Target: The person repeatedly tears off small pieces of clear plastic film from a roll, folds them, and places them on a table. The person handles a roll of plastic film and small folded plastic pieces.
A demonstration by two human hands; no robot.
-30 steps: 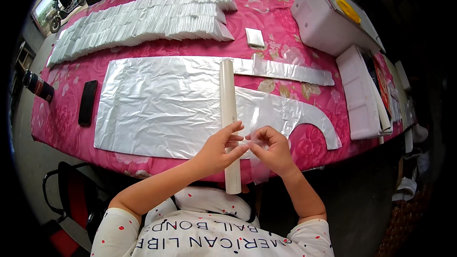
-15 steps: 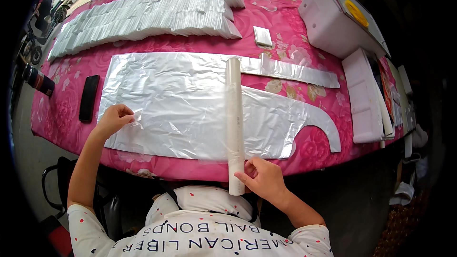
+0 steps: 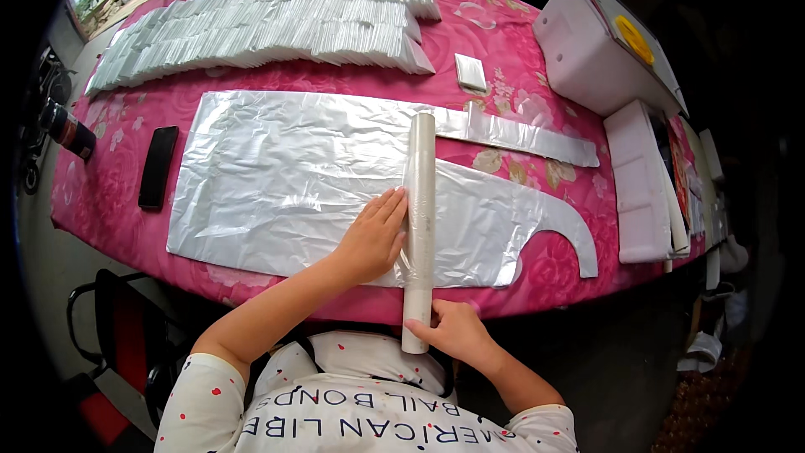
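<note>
Both the left hand (image 3: 373,236) and the right hand (image 3: 457,331) are at the tube (image 3: 422,210) now, and it lies nearly along 12 to 6 o'clock across the wrinkled silver sheet (image 3: 285,176), taking 12 as straight ahead of the person. Half a second ago I saw the left hand well off toward 9, pinching clear film above the sheet. It has come back: the palm is down over the sheet, the fingers stretch out together toward 1, and their tips are right at the tube's side. That grip is slack, closed on nothing. The right hand's grip is firmer: thumb over the tube's near end, fingers curled about its 3 o'clock side, much the same hold as half a second back. A second ago the two hands met over the tube, fingertips together.

The tube has hardly shifted on the sheet, and its near end juts past the edge of the pink-covered bench (image 3: 503,33) at 6. From it, the packets (image 3: 260,29) sit in rows at 11, just as earlier, with a lone packet (image 3: 470,72) between 12 and 1 and the foam box (image 3: 579,46) between 1 and 2. Off between 9 and 10, the phone (image 3: 158,168) and bottle (image 3: 69,129) haven't budged.
</note>
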